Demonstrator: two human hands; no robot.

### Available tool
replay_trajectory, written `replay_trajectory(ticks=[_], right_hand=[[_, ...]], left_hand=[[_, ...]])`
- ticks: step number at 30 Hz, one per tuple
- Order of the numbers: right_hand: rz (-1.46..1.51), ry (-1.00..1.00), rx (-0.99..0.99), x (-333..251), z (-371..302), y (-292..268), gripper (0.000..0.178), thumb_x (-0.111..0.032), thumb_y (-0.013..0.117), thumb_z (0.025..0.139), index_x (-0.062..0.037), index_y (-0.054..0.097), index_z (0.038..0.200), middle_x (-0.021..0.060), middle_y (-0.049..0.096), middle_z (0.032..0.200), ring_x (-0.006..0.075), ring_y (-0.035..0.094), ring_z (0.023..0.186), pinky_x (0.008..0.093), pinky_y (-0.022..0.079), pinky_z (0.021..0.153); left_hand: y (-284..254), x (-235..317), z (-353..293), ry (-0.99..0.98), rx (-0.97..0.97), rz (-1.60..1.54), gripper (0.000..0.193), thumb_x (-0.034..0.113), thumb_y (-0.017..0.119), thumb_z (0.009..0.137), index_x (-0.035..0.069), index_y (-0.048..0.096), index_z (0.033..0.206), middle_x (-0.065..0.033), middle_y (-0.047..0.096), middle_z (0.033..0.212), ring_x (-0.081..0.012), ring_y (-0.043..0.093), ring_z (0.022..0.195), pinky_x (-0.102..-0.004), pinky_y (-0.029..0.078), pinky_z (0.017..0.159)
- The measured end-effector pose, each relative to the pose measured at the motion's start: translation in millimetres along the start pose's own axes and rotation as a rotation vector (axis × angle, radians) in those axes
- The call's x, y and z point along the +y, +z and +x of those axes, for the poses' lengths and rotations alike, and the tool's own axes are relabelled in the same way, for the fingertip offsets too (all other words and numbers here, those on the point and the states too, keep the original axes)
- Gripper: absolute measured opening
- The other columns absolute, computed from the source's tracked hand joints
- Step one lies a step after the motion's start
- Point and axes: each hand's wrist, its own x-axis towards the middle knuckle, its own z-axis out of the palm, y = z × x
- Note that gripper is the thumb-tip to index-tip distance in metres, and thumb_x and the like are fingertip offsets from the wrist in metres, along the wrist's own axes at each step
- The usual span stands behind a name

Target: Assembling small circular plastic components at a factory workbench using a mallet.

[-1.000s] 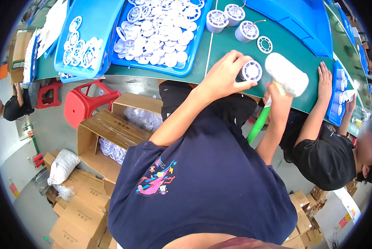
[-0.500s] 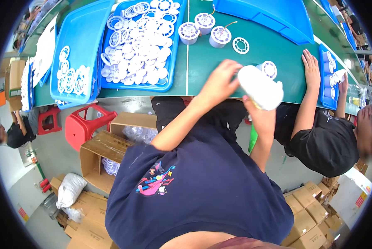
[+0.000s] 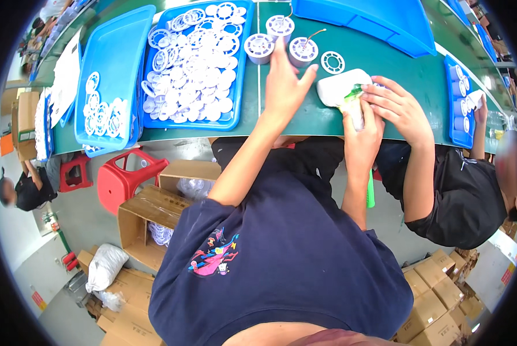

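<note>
My left hand [image 3: 284, 86] reaches forward over the green table, fingers stretched out and thumb spread. Its fingertips overlap the near edge of a white cylindrical part [image 3: 280, 26] with a slotted top; whether they touch it I cannot tell. Two similar cylinders, a left one [image 3: 259, 48] and a right one [image 3: 303, 52], stand close by, with thin wires rising from the group. My right hand [image 3: 363, 132] is closed around the narrow end of a white rounded housing [image 3: 336, 89] with a green patch. A co-worker's hand [image 3: 403, 112] rests against the same housing from the right.
A flat white slotted ring [image 3: 333, 62] lies beside the cylinders. A blue tray [image 3: 231, 118] of white discs and rings stands left, another blue tray [image 3: 111, 57] beyond it. A blue bin [image 3: 379, 29] sits at the back; a blue tray [image 3: 459, 135] of cylinders is right.
My left hand has left the white housing and moved up to the cylinders. The housing has turned, showing green, and the co-worker's hand has come from the table onto it.
</note>
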Motion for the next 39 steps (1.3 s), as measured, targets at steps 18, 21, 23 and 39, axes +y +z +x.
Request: replay_trajectory(ticks=[18, 21, 23, 39], right_hand=[[0.044, -0.724, -0.273, -148.6, 11.4, 73.4, 0.027, -0.011, 0.072, 0.083, -0.0069, 0.073, 0.11, 0.0126, 0.069, 0.108, 0.032, 0.064, 0.1, 0.0437, 0.053, 0.088], [-0.135, -0.796, -0.435, -159.4, 23.8, 112.3, 0.023, -0.011, 0.071, 0.082, -0.0075, 0.07, 0.104, 0.0134, 0.067, 0.106, 0.0319, 0.064, 0.101, 0.0433, 0.052, 0.081], [-0.142, -0.77, -0.426, -165.5, 19.1, 127.3, 0.022, -0.011, 0.072, 0.082, -0.0074, 0.07, 0.104, 0.0133, 0.067, 0.104, 0.0331, 0.062, 0.103, 0.0441, 0.052, 0.08], [0.287, -0.41, -0.454, -165.2, 22.8, 123.9, 0.027, -0.023, 0.073, 0.089, -0.0012, 0.059, 0.095, 0.0196, 0.065, 0.098, 0.0373, 0.066, 0.088, 0.045, 0.058, 0.072]], left_hand=[[-34.6, -8.4, -40.7, 0.244, -0.078, 0.399, 0.081, 0.032, 0.087, 0.084, 0.008, 0.047, 0.149, -0.0158, 0.059, 0.136, -0.0354, 0.059, 0.124, -0.045, 0.044, 0.109], [-28.0, -27.4, -37.3, 0.3, -0.169, 0.222, 0.089, 0.035, 0.089, 0.079, 0.006, 0.045, 0.151, -0.0179, 0.062, 0.13, -0.0348, 0.059, 0.121, -0.0458, 0.043, 0.107], [-25.6, -34.0, -36.9, 0.344, -0.143, 0.207, 0.089, 0.033, 0.09, 0.078, 0.005, 0.047, 0.149, -0.0191, 0.063, 0.127, -0.0352, 0.06, 0.12, -0.0468, 0.045, 0.105], [-18.2, -38.6, -32.6, 0.391, -0.132, 0.145, 0.07, 0.026, 0.093, 0.069, 0.006, 0.06, 0.127, -0.0146, 0.057, 0.117, -0.0344, 0.057, 0.108, -0.0472, 0.048, 0.095]])
